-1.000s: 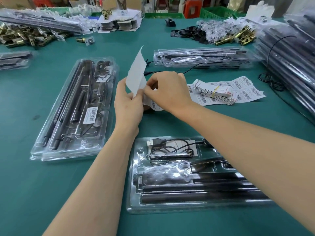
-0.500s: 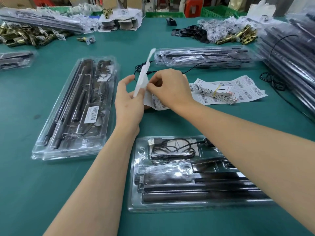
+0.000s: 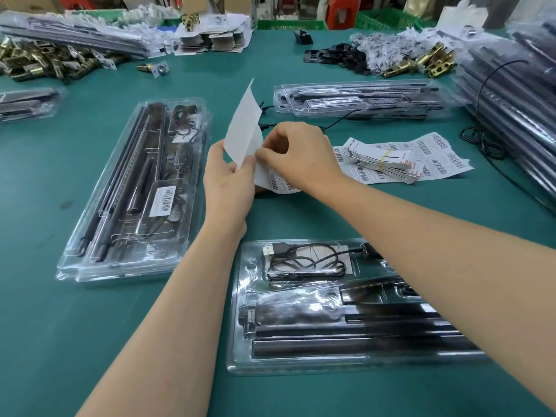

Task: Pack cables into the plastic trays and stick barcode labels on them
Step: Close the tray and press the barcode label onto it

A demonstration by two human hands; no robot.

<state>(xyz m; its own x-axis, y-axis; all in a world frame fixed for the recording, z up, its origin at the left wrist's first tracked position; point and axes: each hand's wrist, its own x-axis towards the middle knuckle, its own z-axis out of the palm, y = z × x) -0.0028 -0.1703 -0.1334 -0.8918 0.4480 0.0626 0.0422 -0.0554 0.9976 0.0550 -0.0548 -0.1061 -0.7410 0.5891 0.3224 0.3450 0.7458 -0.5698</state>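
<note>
Label sheet [image 3: 244, 127] turned broadside, right fingers [image 3: 275, 141] half-hidden

Green table [image 3: 60, 326] lying under everything. Pile of brass parts [image 3: 45, 63] sitting at far left; second brass pile [image 3: 433, 63] sitting at far right, beside black clips [image 3: 337, 57]. Single brass piece [image 3: 152, 68] lying apart near left pile. Green crate [image 3: 385, 19] and red box [image 3: 341, 10] standing behind table.

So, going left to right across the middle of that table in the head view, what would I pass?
Labelled plastic tray → left hand → right hand, both hands pinching a label sheet → banded bundle of barcode labels → stack of dark packs at the right edge.
</note>
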